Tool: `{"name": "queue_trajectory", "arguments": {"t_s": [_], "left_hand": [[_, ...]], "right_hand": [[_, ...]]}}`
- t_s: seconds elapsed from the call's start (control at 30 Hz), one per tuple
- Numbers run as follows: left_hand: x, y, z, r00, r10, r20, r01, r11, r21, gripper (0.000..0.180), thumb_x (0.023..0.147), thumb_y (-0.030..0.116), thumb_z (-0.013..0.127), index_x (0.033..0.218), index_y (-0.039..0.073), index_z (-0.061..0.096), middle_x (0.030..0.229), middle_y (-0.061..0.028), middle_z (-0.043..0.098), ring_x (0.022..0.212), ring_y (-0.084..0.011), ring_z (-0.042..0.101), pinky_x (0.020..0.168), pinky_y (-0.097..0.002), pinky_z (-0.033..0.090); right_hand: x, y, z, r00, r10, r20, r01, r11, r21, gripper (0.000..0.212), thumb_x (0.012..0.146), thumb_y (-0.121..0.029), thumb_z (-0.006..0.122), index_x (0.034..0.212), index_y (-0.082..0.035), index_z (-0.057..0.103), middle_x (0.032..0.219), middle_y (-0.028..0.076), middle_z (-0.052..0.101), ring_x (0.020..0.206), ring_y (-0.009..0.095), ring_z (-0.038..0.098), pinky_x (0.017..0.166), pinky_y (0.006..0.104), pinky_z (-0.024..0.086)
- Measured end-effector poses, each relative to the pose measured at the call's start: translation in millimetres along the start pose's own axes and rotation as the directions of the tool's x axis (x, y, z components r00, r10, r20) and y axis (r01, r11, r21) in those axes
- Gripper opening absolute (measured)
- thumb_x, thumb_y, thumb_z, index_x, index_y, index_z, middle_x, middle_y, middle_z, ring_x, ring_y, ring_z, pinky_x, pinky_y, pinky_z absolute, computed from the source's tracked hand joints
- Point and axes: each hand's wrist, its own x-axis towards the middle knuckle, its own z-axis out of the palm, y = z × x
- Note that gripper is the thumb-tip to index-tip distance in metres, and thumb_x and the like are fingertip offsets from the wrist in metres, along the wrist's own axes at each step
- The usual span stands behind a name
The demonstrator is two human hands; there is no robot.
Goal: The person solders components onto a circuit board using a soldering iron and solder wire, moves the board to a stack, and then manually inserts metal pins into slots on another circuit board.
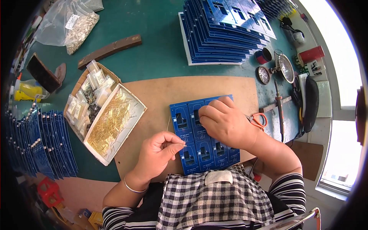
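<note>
A blue circuit board panel (196,164) with rows of rectangular cut-outs lies in front of me on a brown board. Over its left edge, my left hand (160,151) pinches a small thin metal piece (185,145) between thumb and forefinger. A thin gold-coloured strand (168,122) shows just above that hand, beside the panel. My right hand (224,122) is closed over the panel's upper middle, its fingertips turned down and hidden, so what it holds cannot be made out. Left of the panel, a white cardboard box (138,102) holds many gold-coloured pins (109,124).
Orange-handled scissors (259,119) lie right of the panel, a soldering iron (279,105) beyond them. Stacked blue boards (214,46) stand at the back, more (40,142) at left. A cardboard tray holds small bags (101,82); behind it lies a brown bar (109,50).
</note>
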Motion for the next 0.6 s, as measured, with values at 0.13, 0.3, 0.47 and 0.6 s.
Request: {"name": "queue_trajectory", "arguments": {"t_s": [0.13, 0.3, 0.47, 0.6], "left_hand": [[0, 0, 1, 1.0, 0.008, -0.002, -0.008, 1.0, 0.011, 0.006, 0.091, 0.005, 0.067, 0.095, 0.001, 0.066, 0.084, -0.0019, 0.066, 0.066, -0.004, 0.054, 0.057, -0.0185, 0.045], [1, -2, 1, 0.999, 0.033, -0.009, -0.033, 0.999, -0.001, 0.006, 0.091, 0.006, 0.067, 0.095, 0.002, 0.066, 0.085, -0.0018, 0.066, 0.066, -0.0041, 0.055, 0.058, -0.0184, 0.045], [0, -2, 1, 1.0, 0.029, -0.011, -0.029, 1.0, -0.009, 0.006, 0.091, 0.006, 0.067, 0.095, 0.002, 0.066, 0.085, -0.0018, 0.066, 0.066, -0.0042, 0.055, 0.058, -0.0184, 0.045], [0, -1, 1, 1.0, 0.019, -0.007, -0.019, 1.0, -0.01, 0.006, 0.091, 0.006, 0.067, 0.095, 0.002, 0.066, 0.085, -0.0016, 0.066, 0.066, -0.004, 0.054, 0.058, -0.0181, 0.045]], "right_hand": [[1, -2, -4, 0.999, -0.028, 0.03, 0.03, 0.998, -0.058, 0.02, 0.068, -0.013, 0.065, 0.087, -0.005, 0.065, 0.102, 0.004, 0.06, 0.094, 0.02, 0.056, 0.086, 0.0341, 0.043], [2, 3, -5, 0.997, -0.03, 0.078, 0.033, 0.998, -0.046, 0.022, 0.068, -0.014, 0.065, 0.088, -0.005, 0.065, 0.103, 0.004, 0.059, 0.094, 0.02, 0.056, 0.087, 0.0339, 0.042], [6, -2, -12, 0.984, -0.03, 0.176, 0.045, 0.996, -0.081, 0.02, 0.068, -0.014, 0.065, 0.087, -0.006, 0.065, 0.102, 0.004, 0.059, 0.093, 0.02, 0.056, 0.085, 0.0331, 0.042], [-2, -1, -2, 0.999, -0.048, 0.025, 0.048, 0.999, -0.017, 0.02, 0.068, -0.014, 0.067, 0.086, -0.006, 0.064, 0.101, 0.004, 0.06, 0.09, 0.02, 0.056, 0.084, 0.0328, 0.042]]}}
